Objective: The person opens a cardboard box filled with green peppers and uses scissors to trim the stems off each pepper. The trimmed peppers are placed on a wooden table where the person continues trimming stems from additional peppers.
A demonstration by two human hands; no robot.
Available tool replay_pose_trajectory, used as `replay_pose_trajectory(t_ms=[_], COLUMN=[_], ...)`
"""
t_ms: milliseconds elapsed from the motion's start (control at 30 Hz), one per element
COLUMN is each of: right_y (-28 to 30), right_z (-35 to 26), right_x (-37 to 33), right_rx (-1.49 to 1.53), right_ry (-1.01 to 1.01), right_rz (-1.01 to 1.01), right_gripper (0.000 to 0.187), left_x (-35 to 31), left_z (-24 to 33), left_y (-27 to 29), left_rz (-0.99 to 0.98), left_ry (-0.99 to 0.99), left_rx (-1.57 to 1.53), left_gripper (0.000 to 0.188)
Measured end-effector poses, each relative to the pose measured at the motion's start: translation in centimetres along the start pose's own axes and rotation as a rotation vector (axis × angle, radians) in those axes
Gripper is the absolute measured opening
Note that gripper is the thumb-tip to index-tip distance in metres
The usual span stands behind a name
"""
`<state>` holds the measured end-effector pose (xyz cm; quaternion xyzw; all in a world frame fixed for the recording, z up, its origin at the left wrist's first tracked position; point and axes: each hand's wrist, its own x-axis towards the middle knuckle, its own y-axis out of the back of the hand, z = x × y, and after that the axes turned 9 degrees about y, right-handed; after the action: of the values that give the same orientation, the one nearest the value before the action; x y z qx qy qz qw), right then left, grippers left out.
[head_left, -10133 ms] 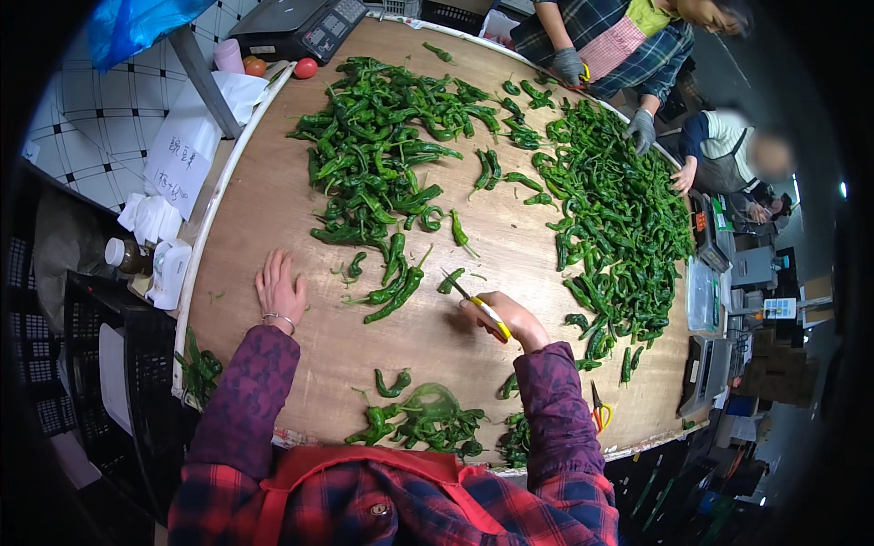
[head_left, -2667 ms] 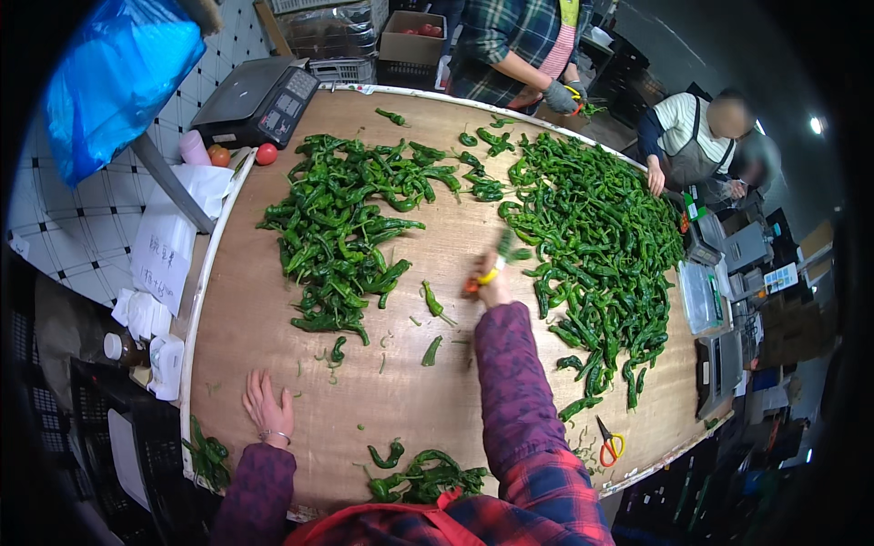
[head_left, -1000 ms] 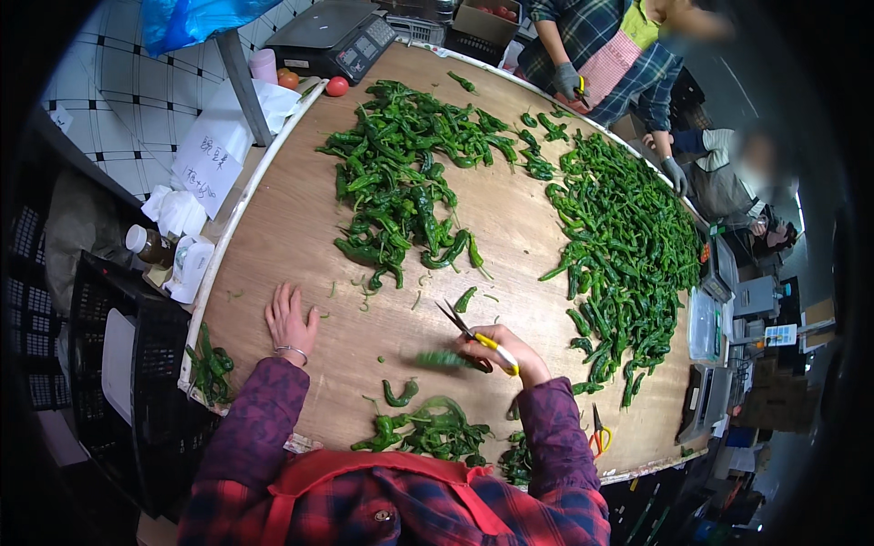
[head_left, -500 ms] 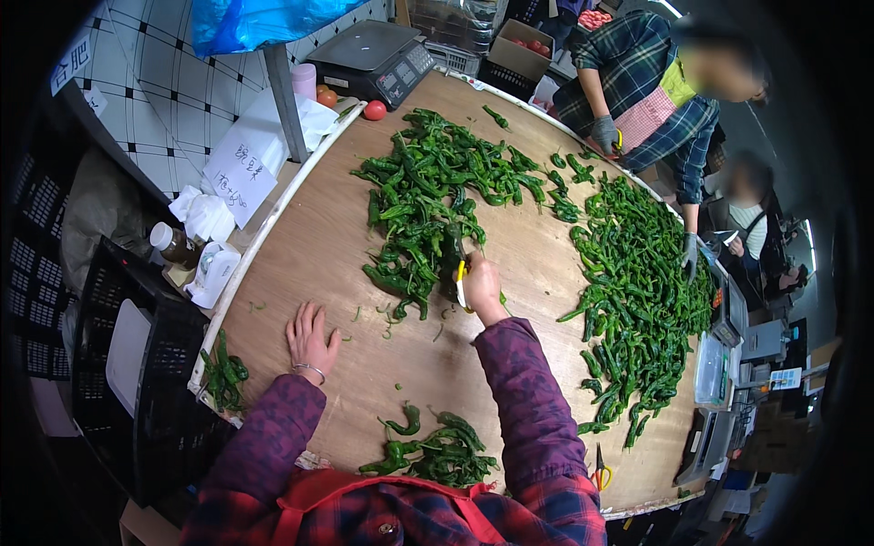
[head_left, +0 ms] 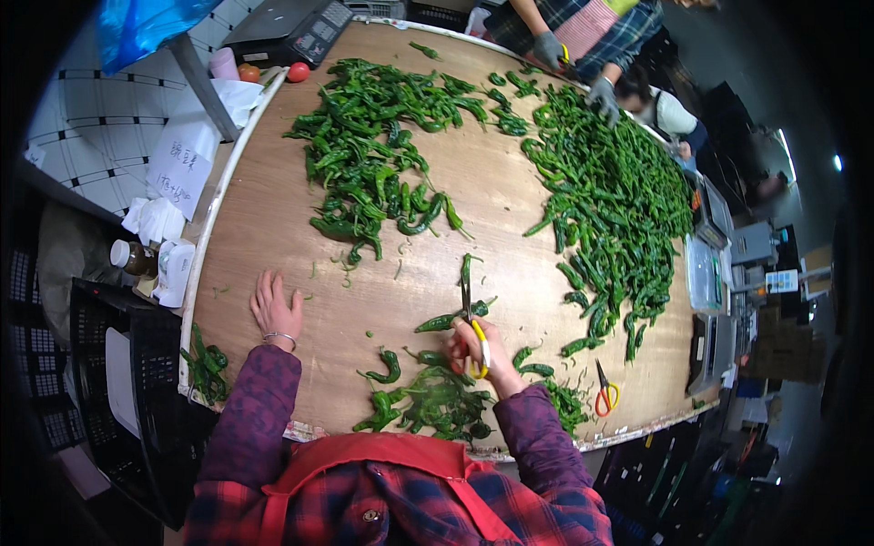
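My left hand (head_left: 277,309) rests flat on the wooden table (head_left: 246,246) with its fingers spread, holding nothing. Wrapped round the yellow and red handles of a pair of scissors (head_left: 482,353) is my right hand (head_left: 460,344). The blades point away from me, beside a few loose green peppers (head_left: 441,321). Just nearer to me lies a small heap of green peppers (head_left: 446,405). A bigger pepper heap (head_left: 364,123) spreads over the far left of the table. Small cut stems lie between that heap and my left hand.
A wide pepper pile (head_left: 610,200) covers the right side, where a co-worker's gloved hand (head_left: 603,98) reaches in. A second pair of scissors (head_left: 605,393) lies near the front edge at right. A black crate (head_left: 118,364) stands at left. A scale (head_left: 291,36) and tomato (head_left: 298,72) sit far left.
My right hand has come back toward me with the scissors, from the far left heap to the small near one. A few peppers now lie by the blades. The view has shifted.
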<state>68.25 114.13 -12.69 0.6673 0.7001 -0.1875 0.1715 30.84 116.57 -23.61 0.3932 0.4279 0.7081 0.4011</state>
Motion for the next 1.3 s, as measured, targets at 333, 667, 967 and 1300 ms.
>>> replay_pose_trajectory(t_ms=[333, 667, 967, 1300], right_y=[9.1, 9.7, 9.8, 10.1], right_z=[-0.9, 2.6, 4.3, 4.8], right_x=[-7.0, -5.6, -2.4, -5.0], right_rx=[-0.407, -0.882, -0.762, -0.518], right_ry=[-0.098, -0.105, 0.030, 0.017], right_rz=[0.020, -0.019, 0.062, 0.174], right_gripper=[0.043, 0.054, 0.053, 0.049], left_x=[0.0, 0.1, 0.2, 0.1], left_z=[-0.2, -0.4, -0.4, 18.4], left_y=[-0.7, -0.9, -1.1, -0.1], left_rz=[0.006, 0.028, 0.000, -0.541], left_ry=[-0.018, -0.032, -0.007, -0.419], left_rx=[0.041, 0.070, 0.073, -0.648], left_gripper=[0.049, 0.050, 0.051, 0.040])
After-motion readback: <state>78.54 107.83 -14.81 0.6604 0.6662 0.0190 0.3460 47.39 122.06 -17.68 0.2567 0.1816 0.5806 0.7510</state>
